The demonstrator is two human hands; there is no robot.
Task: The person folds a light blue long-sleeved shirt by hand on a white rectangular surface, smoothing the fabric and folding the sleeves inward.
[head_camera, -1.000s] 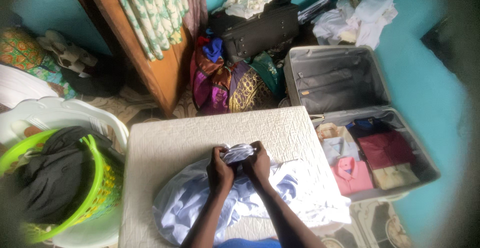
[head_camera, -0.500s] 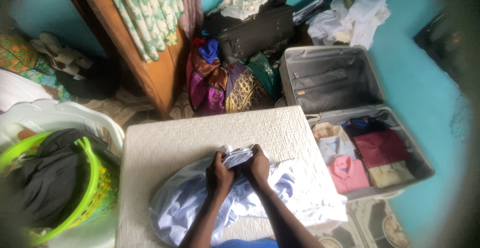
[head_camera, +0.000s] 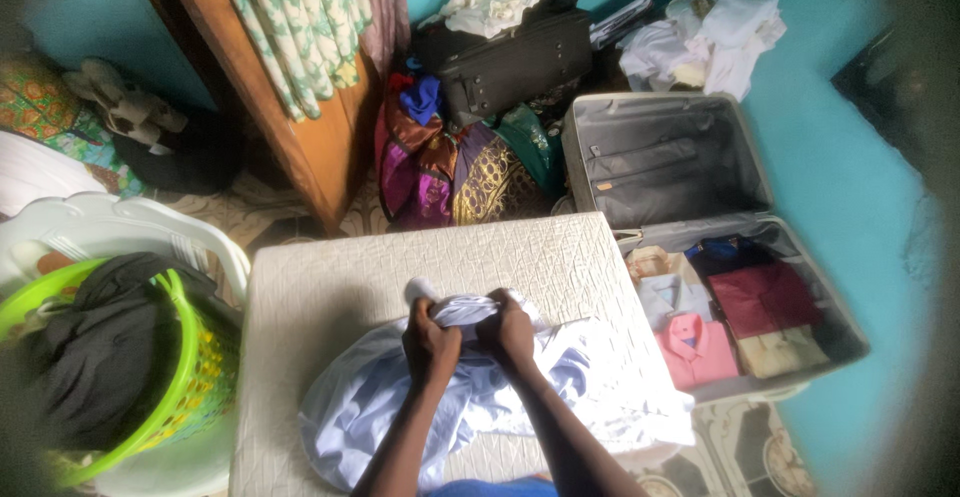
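A crumpled pale blue shirt lies on the white textured table in front of me. My left hand and my right hand both grip a bunched part of the shirt near its top, the collar area raised slightly off the table between them. The two fists sit close together, almost touching. The rest of the shirt spreads out loosely under my forearms toward the near edge.
An open grey suitcase with several folded shirts stands right of the table. A green laundry basket with dark clothes sits inside a white tub at left. Beyond the table lie a black suitcase, colourful fabrics, white clothes and a wooden door frame.
Both hands have shifted a little to the left and lifted the bunched fabric; a white end of the shirt now sticks out past my left hand.
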